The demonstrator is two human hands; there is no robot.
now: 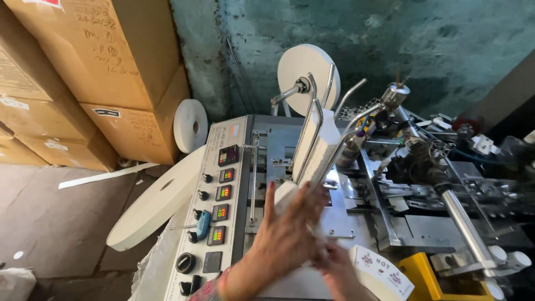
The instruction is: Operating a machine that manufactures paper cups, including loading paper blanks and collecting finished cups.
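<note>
Two hands work over a grey machine (278,145) in the head view. The left hand (284,239), fingers spread, presses a stack of white paper blanks (323,146) standing between upright metal guide rods (313,120). The right hand (340,273) grasps printed fan-shaped blanks (382,271) near a yellow bin (423,276).

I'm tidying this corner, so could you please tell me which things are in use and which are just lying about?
In use:
left hand
right hand
white blanks stack
printed blanks

Lying about:
cardboard boxes
paper rolls
yellow bin
</note>
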